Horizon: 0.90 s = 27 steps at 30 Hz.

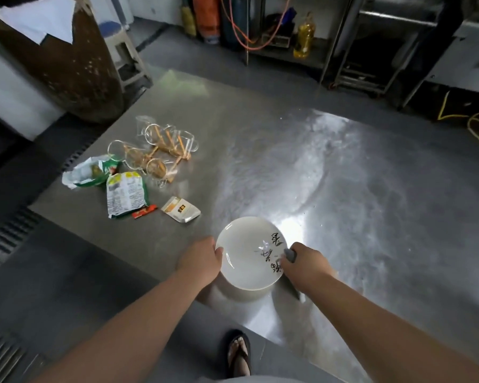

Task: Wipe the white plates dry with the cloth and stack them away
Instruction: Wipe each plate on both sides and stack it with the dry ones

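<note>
A white plate [246,255] with black brush writing on its right side is held a little above the steel table's near edge. My left hand [199,261] grips its left rim, thumb over the edge. My right hand [304,264] grips the right rim and also pinches a small grey cloth [290,255] against it. Below the plate a pale round shape [246,295] shows, either its shadow or more plates; I cannot tell which.
The steel table [329,175] shines under a light. At its left lie snack packets [125,194], a small sachet [181,209] and a wooden rack with glass cups [155,150]. A brown cylinder [64,56], a stool and shelving stand beyond. A sandalled foot [238,352] is below.
</note>
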Motion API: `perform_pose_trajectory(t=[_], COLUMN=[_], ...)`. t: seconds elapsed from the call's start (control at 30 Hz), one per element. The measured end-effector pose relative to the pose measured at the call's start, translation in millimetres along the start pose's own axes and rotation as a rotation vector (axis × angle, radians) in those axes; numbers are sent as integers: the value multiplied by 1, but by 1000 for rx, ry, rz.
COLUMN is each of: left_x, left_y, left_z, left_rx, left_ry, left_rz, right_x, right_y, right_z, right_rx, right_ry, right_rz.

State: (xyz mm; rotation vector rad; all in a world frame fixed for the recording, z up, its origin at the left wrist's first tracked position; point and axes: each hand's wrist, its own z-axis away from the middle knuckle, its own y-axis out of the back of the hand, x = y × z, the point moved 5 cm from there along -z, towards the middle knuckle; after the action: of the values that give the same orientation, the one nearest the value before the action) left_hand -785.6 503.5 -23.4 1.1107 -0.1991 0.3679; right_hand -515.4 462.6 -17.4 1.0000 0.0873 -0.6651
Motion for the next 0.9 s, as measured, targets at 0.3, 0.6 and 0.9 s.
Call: perform_pose_trajectory(t=[0.3, 0.6, 0.9], left_x=[51, 185, 233], left_y=[14, -45, -148], left_z=[-1, 38, 84], left_rx=[58, -29, -106], left_ry=[-134, -399, -456], left_rz=[98, 18, -48], right_x=[37, 171, 276], right_y=[28, 91, 73], right_z=[21, 68, 101], right_rx=[19, 164, 113], right_ry=[-83, -244, -383], right_rz=[-368, -345, -313])
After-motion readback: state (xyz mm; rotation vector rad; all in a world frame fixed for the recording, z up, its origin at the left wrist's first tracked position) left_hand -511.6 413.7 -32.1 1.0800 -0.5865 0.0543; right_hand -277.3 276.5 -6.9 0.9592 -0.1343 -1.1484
